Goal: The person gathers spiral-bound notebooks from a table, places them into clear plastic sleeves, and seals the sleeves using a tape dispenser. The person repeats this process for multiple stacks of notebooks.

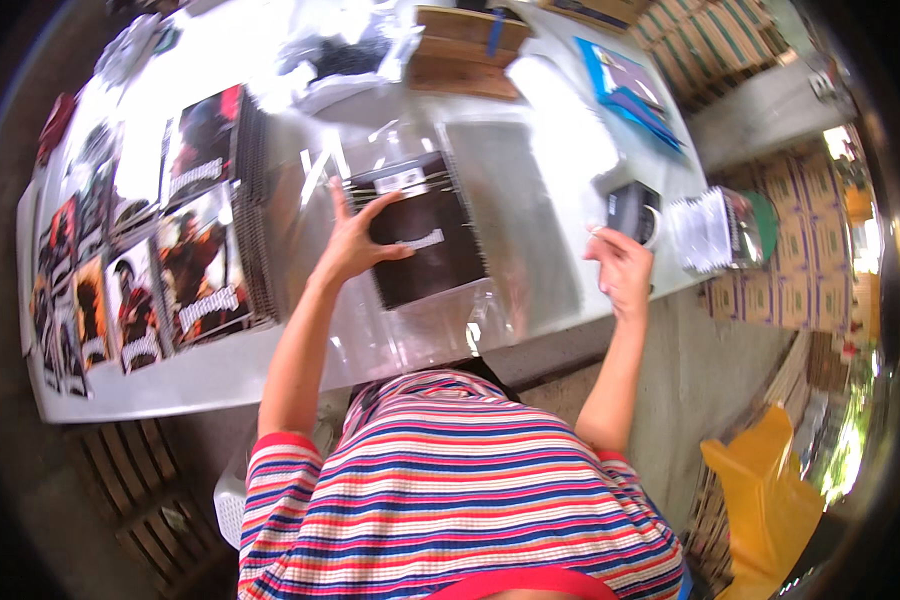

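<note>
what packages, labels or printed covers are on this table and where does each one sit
Dark flat package: table centre, under the left hand, inside a clear sleeve; white label at top.
Printed covers: stacks at the table's left, red, black and white.
Blue booklets: far right corner.
Cardboard box: far edge, brown.
Small clear bags: right edge, beyond the right hand.

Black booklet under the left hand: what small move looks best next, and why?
Probably bring the right hand across to the black booklet. The left hand lies flat on it over a clear plastic sleeve, while the right hand is raised apart near the table edge.
</note>
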`<state>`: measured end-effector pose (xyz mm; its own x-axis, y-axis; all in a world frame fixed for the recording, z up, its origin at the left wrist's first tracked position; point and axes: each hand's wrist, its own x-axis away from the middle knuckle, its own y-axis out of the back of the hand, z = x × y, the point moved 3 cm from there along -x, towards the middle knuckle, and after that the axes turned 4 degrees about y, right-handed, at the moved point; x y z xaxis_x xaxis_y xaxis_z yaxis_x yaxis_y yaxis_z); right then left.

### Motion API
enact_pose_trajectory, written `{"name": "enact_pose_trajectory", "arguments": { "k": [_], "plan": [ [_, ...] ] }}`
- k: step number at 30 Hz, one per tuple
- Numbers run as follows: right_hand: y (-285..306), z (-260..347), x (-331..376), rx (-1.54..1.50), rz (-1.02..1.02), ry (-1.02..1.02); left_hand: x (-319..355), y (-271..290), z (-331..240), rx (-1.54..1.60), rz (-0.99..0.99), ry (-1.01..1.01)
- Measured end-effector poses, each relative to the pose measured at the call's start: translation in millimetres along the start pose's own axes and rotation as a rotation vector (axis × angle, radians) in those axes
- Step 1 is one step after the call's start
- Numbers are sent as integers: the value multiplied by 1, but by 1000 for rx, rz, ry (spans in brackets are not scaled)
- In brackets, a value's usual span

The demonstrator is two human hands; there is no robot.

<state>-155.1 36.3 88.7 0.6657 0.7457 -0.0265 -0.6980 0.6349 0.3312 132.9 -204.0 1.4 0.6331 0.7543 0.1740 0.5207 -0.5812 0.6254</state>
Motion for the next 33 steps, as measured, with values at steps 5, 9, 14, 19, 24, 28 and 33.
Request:
{"name": "enact_pose_trajectory", "arguments": {
  "k": [5, 9, 14, 19, 24, 28, 33],
  "plan": [
    [-184, 56, -48, 4, 839, 0, -2, -3, 5, 10, 8, 15],
    [-255, 52, -49, 819, 566, 457, -3, -7, 9, 7, 33, 81],
    [-202, 30, -76, 851, 515, 171, 9, -4, 20, 139, -66, 81],
    [-188, -28, -41, -300, 526, -194, 25, -30, -4, 845, -282, 162],
    [-149, 8, -14, -515, 530, -32, 75, -10, -52, 1070, -492, -355],
    [-140, 3, 13, -395, 523, 225, 81, -24, -54, 946, -464, -188],
    [-144, 0, 16, -254, 494, 422, 79, -41, -27, 759, -558, -220]
  ]
}}
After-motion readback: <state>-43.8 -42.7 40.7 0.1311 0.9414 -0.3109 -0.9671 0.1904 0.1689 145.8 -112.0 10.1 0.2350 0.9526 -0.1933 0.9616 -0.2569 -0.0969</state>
